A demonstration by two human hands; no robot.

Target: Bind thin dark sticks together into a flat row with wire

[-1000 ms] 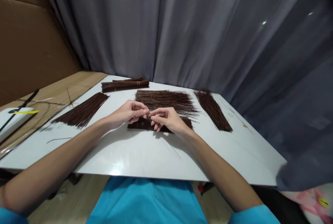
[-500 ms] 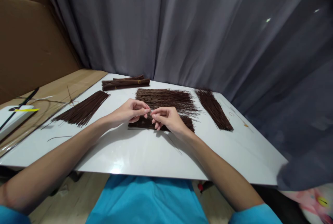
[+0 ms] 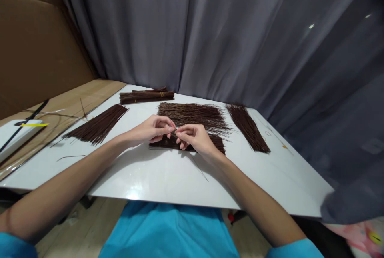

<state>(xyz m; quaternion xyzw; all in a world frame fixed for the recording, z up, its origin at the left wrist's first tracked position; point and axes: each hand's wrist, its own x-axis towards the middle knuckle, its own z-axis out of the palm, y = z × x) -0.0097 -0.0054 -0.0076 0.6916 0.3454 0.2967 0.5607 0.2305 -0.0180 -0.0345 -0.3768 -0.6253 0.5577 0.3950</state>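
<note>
My left hand (image 3: 159, 129) and my right hand (image 3: 192, 136) meet fingertip to fingertip above the middle of the white table (image 3: 168, 180). Each pinches with thumb and forefinger. A thin brown stem (image 3: 198, 166) slants down out from below my right hand; its upper end is lost among the fingers. Under both hands lies a dark bundle of stems (image 3: 216, 143), partly covered by them. Just behind it spreads a wider pile of brown stems (image 3: 192, 115), its loose ends pointing right.
More stems lie at the left (image 3: 99, 125) and the right (image 3: 248, 128). Tied bundles (image 3: 147, 97) rest at the back. A bent stem (image 3: 70, 157) and a white box with a yellow strip (image 3: 18, 134) are on the left. A cardboard panel (image 3: 42, 38) and grey curtain (image 3: 228, 38) stand around the table.
The fingertips have shifted slightly while staying together, and the stem's hanging end has swung a little. The whole view has moved slightly; the piles lie as before.
</note>
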